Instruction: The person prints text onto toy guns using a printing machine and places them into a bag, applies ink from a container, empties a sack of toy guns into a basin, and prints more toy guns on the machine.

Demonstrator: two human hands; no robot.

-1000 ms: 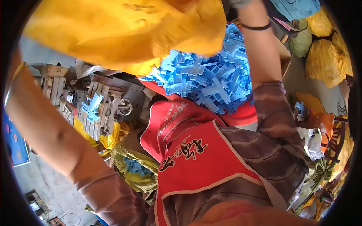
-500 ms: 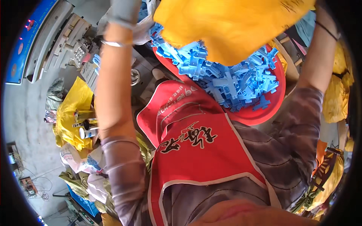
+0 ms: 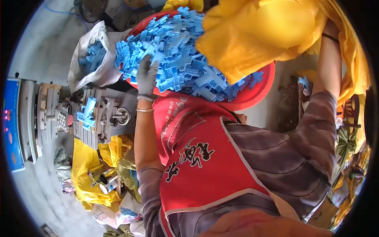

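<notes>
A wide red basin (image 3: 269, 85) is heaped with light blue plastic pieces (image 3: 177, 51), some with a pistol-like outline. My left hand (image 3: 147, 77), in a grey glove, lies over the heap's near left edge with its fingers apart, holding nothing. A large yellow sack (image 3: 233, 39) hangs over the right part of the basin and hides some pieces. My right hand (image 3: 331, 28) is at the sack's right side and holds it up; folds of the cloth cover most of its fingers.
A white sack (image 3: 75, 73) with more blue pieces stands left of the basin. Nearer on the left is a metal machine (image 3: 106, 112) with a blue piece (image 3: 87, 112) on it and a blue panel (image 3: 14, 126). Yellow cloth (image 3: 85, 170) lies below the machine.
My left hand has come down from the upper edge to the blue pieces. The yellow sack has shifted right, still with my right hand, uncovering more of the heap. The view has turned.
</notes>
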